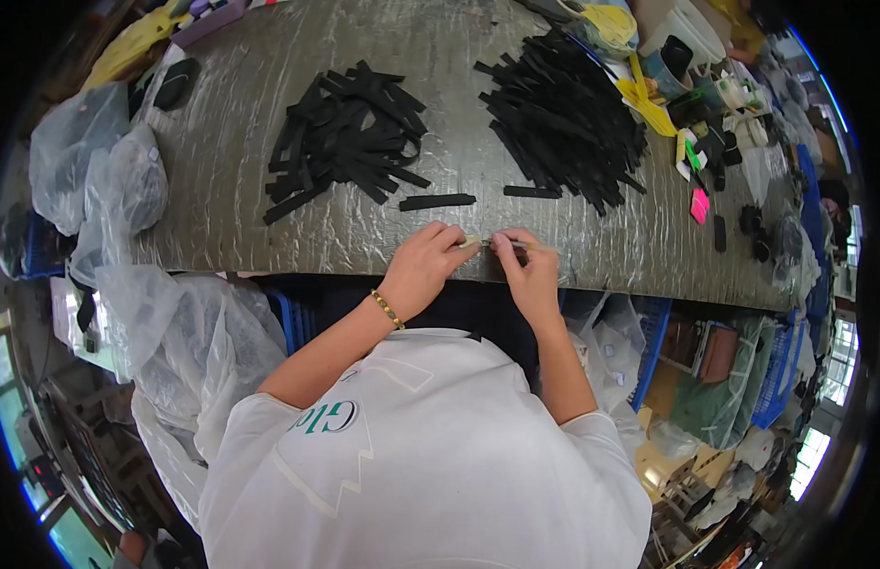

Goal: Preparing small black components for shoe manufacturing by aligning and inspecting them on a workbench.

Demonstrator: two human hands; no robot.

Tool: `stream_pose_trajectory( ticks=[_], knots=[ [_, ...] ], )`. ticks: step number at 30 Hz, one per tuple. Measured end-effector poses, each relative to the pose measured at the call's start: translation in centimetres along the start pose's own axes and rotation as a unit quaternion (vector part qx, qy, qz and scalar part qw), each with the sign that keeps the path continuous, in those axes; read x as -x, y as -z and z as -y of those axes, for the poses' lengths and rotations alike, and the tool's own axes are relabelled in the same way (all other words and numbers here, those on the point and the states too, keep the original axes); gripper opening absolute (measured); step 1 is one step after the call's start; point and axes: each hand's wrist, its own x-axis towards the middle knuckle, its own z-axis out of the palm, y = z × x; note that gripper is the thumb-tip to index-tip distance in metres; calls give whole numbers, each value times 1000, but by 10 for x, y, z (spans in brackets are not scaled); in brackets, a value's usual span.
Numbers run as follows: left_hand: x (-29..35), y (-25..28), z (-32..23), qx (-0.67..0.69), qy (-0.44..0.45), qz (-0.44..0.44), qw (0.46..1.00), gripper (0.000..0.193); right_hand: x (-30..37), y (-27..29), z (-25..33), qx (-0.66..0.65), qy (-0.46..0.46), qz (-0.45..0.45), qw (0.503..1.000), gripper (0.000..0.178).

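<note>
Close to the near edge of the table, my left hand (424, 268) and my right hand (534, 275) face each other with fingertips almost meeting. Both are closed in a pinch around a thin, pale, narrow object (471, 242); its kind is too small to make out. A slim greyish end shows along my right fingers. Just beyond my left hand lies a thick black fabric strip (438, 201). A thinner black strip (532, 192) lies past my right hand. Farther off are a loose pile of black strips (350, 137) and a denser pile of straight ones (565, 119).
Clear plastic bags (127, 180) crowd the table's left edge. Along the right stand tubs (682, 52) with tools, yellow scissors-like handles (646, 102) and a pink tag (699, 206). Blue crates (779, 375) and more bags sit below the table (231, 218).
</note>
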Motion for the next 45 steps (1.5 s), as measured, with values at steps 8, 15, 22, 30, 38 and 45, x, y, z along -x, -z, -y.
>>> stream_pose_trajectory(
  ticks=[8, 15, 22, 30, 38, 45],
  knots=[
    [1, 2, 0, 19, 1, -4, 1000, 42, 4, 3, 1, 6, 29, 12, 999, 16],
    [0, -1, 4, 96, 45, -48, 993, 55, 3, -10, 10, 6, 61, 34, 998, 16],
    [1, -3, 7, 103, 47, -50, 992, 62, -2, -23, 11, 22, 86, 41, 995, 15],
    [1, -1, 6, 106, 40, -56, 992, 61, -10, -1, 12, 103, 162, 84, 978, 19],
    [0, 8, 5, 73, 9, -112, 991, 24, -17, 11, 6, 182, 172, 135, 959, 26],
    [12, 40, 20, 83, 42, -113, 989, 14, -17, 4, 20, 134, 209, 64, 967, 27]
  ],
)
